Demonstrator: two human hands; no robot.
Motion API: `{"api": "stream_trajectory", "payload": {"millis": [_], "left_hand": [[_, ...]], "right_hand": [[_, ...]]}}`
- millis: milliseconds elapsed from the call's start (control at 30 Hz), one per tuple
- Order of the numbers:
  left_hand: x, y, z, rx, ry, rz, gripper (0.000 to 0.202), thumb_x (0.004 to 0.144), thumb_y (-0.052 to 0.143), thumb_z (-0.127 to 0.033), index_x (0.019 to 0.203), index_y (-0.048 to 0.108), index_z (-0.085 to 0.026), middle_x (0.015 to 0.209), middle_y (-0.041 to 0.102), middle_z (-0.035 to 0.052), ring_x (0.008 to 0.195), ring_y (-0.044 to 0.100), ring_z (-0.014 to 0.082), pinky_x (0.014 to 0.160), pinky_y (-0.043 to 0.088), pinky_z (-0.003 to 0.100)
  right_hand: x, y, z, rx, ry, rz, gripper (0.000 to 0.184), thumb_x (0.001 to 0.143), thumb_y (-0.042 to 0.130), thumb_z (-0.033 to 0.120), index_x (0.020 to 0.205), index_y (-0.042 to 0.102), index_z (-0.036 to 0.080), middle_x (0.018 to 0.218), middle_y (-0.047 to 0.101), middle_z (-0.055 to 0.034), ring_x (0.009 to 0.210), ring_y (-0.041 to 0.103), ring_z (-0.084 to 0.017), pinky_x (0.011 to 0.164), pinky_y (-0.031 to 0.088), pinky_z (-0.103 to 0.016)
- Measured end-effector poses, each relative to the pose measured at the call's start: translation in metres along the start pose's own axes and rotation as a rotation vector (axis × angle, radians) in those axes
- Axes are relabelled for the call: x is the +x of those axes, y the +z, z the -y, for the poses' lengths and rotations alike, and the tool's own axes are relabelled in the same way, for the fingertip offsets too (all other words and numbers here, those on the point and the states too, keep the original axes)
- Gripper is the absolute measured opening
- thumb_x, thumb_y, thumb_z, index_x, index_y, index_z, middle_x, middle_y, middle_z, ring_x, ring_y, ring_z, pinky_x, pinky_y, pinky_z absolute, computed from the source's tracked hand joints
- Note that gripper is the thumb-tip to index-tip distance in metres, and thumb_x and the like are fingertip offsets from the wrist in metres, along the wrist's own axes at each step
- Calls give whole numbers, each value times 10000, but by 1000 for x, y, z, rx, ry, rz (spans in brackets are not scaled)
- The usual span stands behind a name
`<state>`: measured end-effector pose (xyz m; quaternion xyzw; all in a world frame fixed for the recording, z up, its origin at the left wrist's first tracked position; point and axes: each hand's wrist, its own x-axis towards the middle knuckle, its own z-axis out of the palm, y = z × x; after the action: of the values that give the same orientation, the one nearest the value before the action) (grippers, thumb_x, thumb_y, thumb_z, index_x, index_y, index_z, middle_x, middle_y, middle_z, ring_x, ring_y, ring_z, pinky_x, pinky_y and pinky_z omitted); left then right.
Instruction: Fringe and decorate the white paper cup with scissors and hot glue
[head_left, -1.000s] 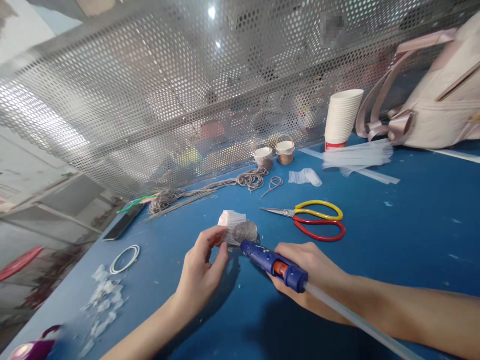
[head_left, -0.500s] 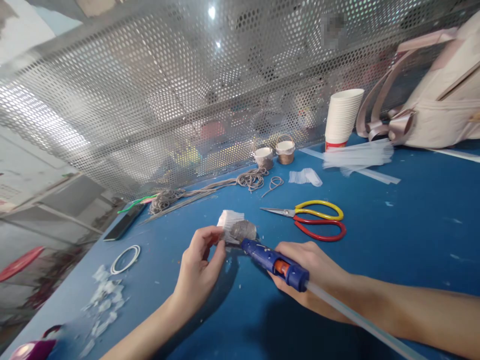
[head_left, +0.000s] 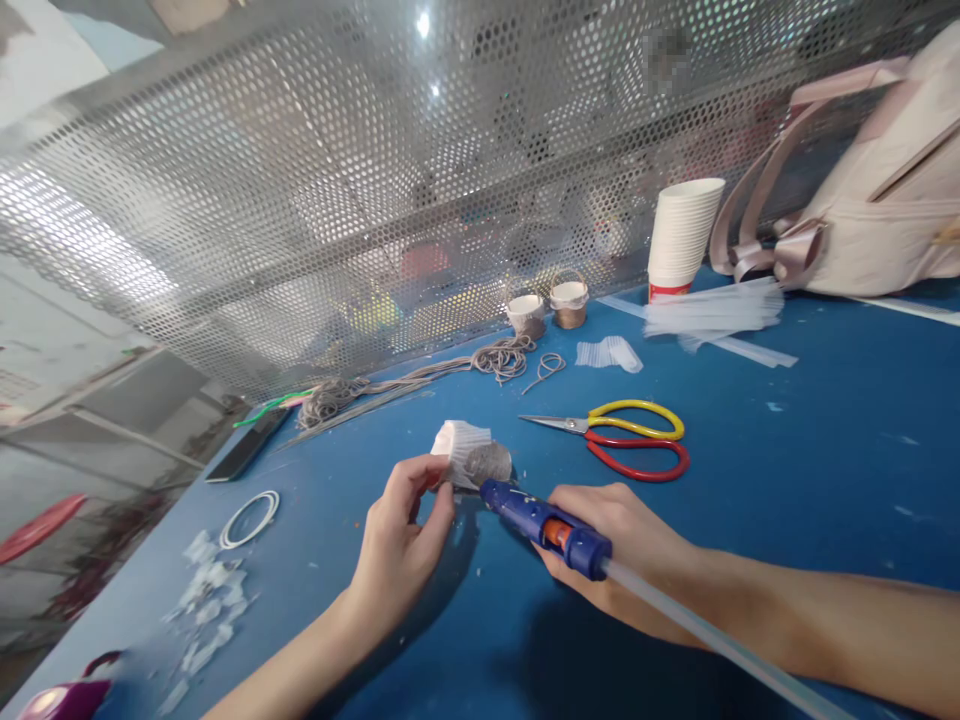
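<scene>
My left hand (head_left: 405,530) pinches the pleated white trim of a small cup (head_left: 487,462) that lies on its side, its lower part wrapped in grey cord. In my right hand (head_left: 611,540) is a blue hot glue gun (head_left: 525,515), with a long clear glue stick (head_left: 697,625) running out of its back. The gun's nozzle points at the edge of the white trim, close to my left fingertips; whether it touches is too small to tell. Scissors (head_left: 630,435) with one yellow and one red handle lie just beyond my right hand.
Along a perforated metal screen (head_left: 300,200) stand two small cord-wrapped cups (head_left: 568,305) and a stack of paper cups (head_left: 682,240). Grey cord (head_left: 502,358), white mesh strips (head_left: 712,308), a white ring (head_left: 251,520) and scraps (head_left: 210,600) lie about. A pale backpack (head_left: 877,220) sits at right.
The glue gun's tip has shifted very slightly left along the trim, and the cup has turned a little in my left hand. Everything else stays put.
</scene>
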<state>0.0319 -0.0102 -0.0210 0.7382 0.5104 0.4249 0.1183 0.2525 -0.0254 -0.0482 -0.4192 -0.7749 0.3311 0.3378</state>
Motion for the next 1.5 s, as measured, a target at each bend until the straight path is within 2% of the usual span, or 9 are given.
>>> {"api": "stream_trajectory", "payload": {"millis": [300, 500, 633, 733, 867, 1033, 1233, 1367, 1500], "left_hand": [[-3, 2, 10, 78, 155, 22, 172, 848, 528, -150, 999, 590, -208, 854, 706, 12, 766, 681, 122, 710, 544, 215], [1, -2, 8, 93, 108, 12, 114, 857, 524, -179, 944, 594, -200, 824, 703, 8, 719, 667, 121, 674, 532, 218], [7, -5, 4, 105, 68, 2, 115, 850, 510, -192, 896, 615, -194, 787, 704, 2, 666, 655, 123, 619, 514, 215], [9, -5, 2, 122, 65, -1, 130, 847, 505, -197, 875, 632, -194, 765, 705, -8, 635, 641, 117, 591, 502, 205], [10, -4, -2, 142, 82, -3, 141, 849, 505, -206, 880, 642, -192, 756, 707, -7, 625, 635, 115, 585, 500, 201], [10, -3, -6, 167, 181, -26, 122, 850, 520, -182, 882, 638, -192, 761, 706, -10, 606, 630, 100, 572, 494, 183], [7, -2, -4, 154, 286, -89, 113, 839, 547, -139, 896, 629, -191, 790, 707, 2, 642, 653, 104, 592, 510, 182], [7, -4, -3, 142, 345, -100, 138, 833, 562, -106, 921, 618, -196, 809, 699, 14, 668, 653, 111, 608, 523, 194], [7, -5, -3, 135, 413, -90, 180, 828, 554, -67, 929, 619, -202, 853, 703, 34, 744, 677, 128, 656, 538, 205]], "right_hand": [[2, -1, 4, 17, -28, 0, 191, 738, 574, 162, 668, 407, 221, 599, 521, 39, 496, 385, -103, 492, 258, -245], [1, -2, 1, 35, 66, 18, 227, 768, 574, 213, 640, 387, 226, 585, 518, 36, 502, 387, -112, 495, 284, -259], [3, -6, 3, 116, 14, -29, 185, 795, 569, 212, 681, 423, 227, 619, 518, 41, 531, 431, -114, 526, 338, -258], [1, -7, 4, 223, -31, -87, 170, 807, 582, 212, 709, 444, 230, 645, 513, 44, 544, 448, -114, 533, 375, -250], [4, 1, -1, 350, 3, -262, 103, 818, 617, 262, 840, 520, 234, 737, 565, 21, 609, 521, -136, 568, 441, -264], [30, 17, -6, 472, 92, -400, 192, 807, 630, 314, 901, 486, 229, 807, 538, 18, 670, 521, -141, 648, 473, -300], [54, 27, 6, 563, 123, -361, 380, 726, 736, 388, 914, 452, 220, 752, 528, 35, 660, 509, -145, 623, 472, -300], [56, 31, 16, 649, 64, -291, 380, 731, 738, 328, 957, 455, 212, 851, 600, -2, 765, 583, -172, 702, 490, -324], [58, 33, 19, 615, 57, -302, 340, 748, 719, 316, 925, 450, 208, 853, 592, -3, 771, 566, -170, 711, 478, -324]]}}
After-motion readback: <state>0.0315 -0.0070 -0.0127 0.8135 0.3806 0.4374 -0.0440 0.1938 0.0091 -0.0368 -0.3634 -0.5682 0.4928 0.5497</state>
